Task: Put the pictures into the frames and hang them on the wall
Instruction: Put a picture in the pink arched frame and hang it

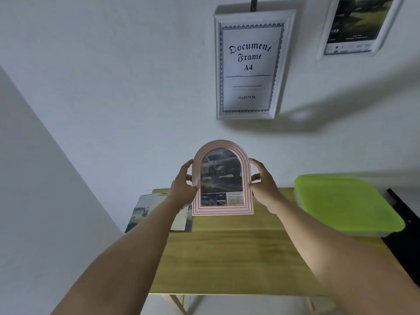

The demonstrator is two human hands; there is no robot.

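Left hand (184, 187) and right hand (263, 185) are each clasped round a side edge of the pink frame (222, 209), which is held upright above the table's (227, 258) far edge. A car picture (221, 173) is seated in it. Above the table, a document frame (218, 64) and a second frame (323, 30) are hung on the wall. Loose pictures (145, 210) lie at the table's far left corner. Judged: this frame is filled but not yet hung.
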